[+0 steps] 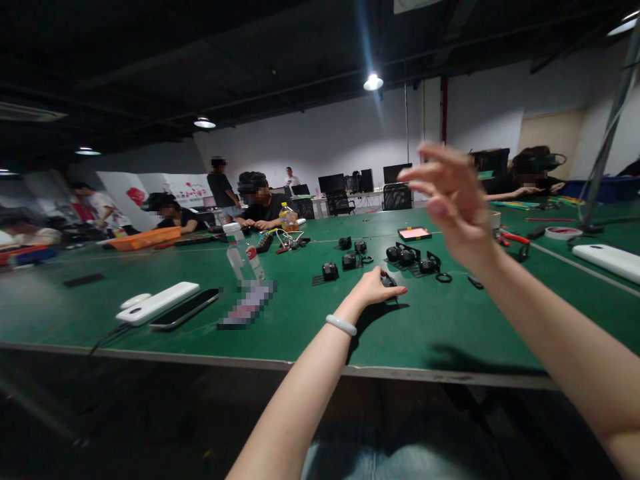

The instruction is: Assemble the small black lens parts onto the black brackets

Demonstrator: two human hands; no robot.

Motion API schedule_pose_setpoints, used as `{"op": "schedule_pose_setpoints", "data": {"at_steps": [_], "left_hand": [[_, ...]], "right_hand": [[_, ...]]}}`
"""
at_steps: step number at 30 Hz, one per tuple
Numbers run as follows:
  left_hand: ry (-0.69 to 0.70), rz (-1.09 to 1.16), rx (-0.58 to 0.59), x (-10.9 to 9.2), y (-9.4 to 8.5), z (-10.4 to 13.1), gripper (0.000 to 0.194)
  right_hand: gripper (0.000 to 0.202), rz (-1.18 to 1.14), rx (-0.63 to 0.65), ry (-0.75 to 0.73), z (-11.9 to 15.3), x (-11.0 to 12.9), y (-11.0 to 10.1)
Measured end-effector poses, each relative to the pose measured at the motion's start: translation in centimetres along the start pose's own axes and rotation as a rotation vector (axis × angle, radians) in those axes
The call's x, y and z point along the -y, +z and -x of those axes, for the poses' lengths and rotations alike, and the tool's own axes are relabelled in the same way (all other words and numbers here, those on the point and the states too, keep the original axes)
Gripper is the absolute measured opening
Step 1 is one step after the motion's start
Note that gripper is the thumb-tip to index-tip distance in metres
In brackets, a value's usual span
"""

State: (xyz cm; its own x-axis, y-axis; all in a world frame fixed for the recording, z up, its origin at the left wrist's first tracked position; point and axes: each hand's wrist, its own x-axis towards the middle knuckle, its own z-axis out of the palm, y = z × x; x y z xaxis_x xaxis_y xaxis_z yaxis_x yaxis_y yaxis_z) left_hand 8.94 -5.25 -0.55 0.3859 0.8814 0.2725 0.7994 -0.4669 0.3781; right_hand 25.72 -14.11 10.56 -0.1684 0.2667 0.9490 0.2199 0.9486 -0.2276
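Observation:
My left hand [374, 288], with a pale bangle on its wrist, is closed around a small black part [387, 281] low over the green table. The fingers cover much of that part, so its exact kind is unclear. Raised in the air to the right, my right hand [457, 200] has its fingers apart and nothing visible in them; motion blurs it a little. Beyond my left hand lie several similar black parts, among them one with a grid-like base [329, 272] and a cluster [403, 255]. A black ring [443, 278] lies at their right.
White power bank [163, 303], phone [186, 310] and clear bottle [240, 253] stand or lie left. A shallow black-edged tray [415, 233] is farther back. Orange-handled pliers [514, 238], tape roll [563, 233] and a white device [607, 261] are right. Other people sit around the table.

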Motion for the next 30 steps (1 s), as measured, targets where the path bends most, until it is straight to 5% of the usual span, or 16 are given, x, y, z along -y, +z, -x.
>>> {"op": "schedule_pose_setpoints", "data": {"at_steps": [5, 10, 16, 30], "left_hand": [[0.115, 0.020, 0.066, 0.6, -0.9, 0.1, 0.060], [0.172, -0.026, 0.157, 0.9, -1.5, 0.2, 0.047], [0.215, -0.043, 0.165, 1.1, -1.7, 0.1, 0.036], [0.166, -0.026, 0.172, -0.3, -2.4, 0.6, 0.032]], "right_hand": [[0.024, 0.111, 0.209, 0.485, 6.4, -7.9, 5.3], [0.030, -0.228, 0.424, 0.861, 10.5, -11.7, 6.1], [0.031, -0.457, 0.484, 0.895, 10.5, -11.5, 5.8], [0.027, -0.503, 0.396, 0.938, 11.0, -12.2, 6.1]]}}
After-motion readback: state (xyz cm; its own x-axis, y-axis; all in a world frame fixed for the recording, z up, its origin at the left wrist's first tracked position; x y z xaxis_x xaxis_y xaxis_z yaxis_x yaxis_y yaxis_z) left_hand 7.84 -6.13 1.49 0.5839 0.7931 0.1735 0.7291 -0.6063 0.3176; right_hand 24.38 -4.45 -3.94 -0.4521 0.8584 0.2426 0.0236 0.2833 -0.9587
